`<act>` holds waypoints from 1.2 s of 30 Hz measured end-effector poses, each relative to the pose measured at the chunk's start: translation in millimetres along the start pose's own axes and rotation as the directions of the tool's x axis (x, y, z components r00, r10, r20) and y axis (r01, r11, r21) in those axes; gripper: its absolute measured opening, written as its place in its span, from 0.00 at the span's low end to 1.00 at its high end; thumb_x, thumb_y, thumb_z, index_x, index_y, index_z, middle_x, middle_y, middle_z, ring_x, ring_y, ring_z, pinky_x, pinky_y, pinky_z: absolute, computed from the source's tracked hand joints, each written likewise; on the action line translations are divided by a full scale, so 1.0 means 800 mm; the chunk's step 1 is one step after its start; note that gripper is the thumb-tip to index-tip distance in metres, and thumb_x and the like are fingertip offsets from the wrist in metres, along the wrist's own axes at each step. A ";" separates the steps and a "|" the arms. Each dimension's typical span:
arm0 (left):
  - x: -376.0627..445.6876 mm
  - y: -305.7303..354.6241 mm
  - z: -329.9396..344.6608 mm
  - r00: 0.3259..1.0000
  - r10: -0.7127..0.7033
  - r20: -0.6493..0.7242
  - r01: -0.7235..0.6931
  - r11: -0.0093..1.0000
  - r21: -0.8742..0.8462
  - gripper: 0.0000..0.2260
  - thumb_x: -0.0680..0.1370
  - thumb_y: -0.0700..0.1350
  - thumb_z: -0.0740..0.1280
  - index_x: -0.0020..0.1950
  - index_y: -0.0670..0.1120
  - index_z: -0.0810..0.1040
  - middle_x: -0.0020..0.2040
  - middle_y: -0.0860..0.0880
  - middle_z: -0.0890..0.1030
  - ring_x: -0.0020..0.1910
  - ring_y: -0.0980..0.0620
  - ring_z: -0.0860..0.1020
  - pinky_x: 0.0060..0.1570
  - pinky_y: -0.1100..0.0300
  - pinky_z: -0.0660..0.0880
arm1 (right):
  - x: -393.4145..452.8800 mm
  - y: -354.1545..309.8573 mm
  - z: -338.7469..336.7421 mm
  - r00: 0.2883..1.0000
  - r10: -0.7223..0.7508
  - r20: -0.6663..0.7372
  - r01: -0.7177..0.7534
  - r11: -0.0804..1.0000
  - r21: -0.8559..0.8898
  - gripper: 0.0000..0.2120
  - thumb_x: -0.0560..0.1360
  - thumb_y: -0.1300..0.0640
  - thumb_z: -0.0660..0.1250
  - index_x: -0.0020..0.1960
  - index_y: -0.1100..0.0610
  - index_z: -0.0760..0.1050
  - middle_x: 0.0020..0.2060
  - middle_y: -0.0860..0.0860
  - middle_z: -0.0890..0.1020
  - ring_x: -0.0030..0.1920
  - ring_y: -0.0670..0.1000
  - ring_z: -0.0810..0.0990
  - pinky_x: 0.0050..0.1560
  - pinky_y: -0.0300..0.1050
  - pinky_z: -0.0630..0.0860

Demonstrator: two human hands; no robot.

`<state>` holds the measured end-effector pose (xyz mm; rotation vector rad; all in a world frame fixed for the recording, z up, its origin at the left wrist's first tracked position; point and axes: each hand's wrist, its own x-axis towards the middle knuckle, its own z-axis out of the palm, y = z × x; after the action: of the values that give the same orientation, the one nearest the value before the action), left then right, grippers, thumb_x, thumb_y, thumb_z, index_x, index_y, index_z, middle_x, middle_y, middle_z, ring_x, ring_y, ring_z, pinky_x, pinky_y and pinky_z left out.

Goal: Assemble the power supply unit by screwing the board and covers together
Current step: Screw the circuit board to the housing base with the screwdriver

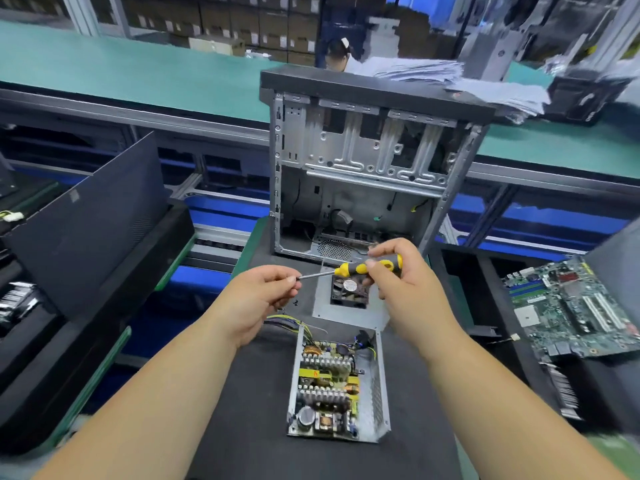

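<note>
Open computer case [363, 174] stands at twelve o'clock on the dark surface [249, 393], power supply [337, 386] lies at six, while the right hand [398, 271] grips the screwdriver [349, 270], the left hand [266, 289] pinching its tip.

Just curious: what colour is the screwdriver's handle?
Yellow and black, the screwdriver handle shows clearly in the head view, gripped by the right hand.

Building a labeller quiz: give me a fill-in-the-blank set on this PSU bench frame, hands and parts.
1. The right hand grips the screwdriver by its ____ and black handle.
2. The left hand pinches the screwdriver's metal ____.
3. The open power supply lies ____ the cover with the fan, from the camera.
4. The motherboard lies on the person's ____ side.

Missing: yellow; tip; nearer than; right
</note>
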<state>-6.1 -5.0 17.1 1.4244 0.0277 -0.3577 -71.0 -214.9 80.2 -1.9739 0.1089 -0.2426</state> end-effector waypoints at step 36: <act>-0.136 -0.195 -0.028 0.999 0.016 0.041 -0.041 0.660 0.751 0.24 0.71 0.38 0.73 0.58 0.61 0.70 0.55 0.56 0.76 0.53 0.59 0.75 0.58 0.64 0.71 | -0.164 0.063 0.042 0.950 -0.081 0.302 0.233 0.828 -0.510 0.04 0.77 0.50 0.64 0.50 0.48 0.69 0.34 0.44 0.73 0.37 0.51 0.72 0.35 0.46 0.68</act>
<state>-145.3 25.7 -111.2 2.2545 -0.1946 -0.3822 -189.9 -180.3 5.5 -2.5692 -0.1879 -0.0449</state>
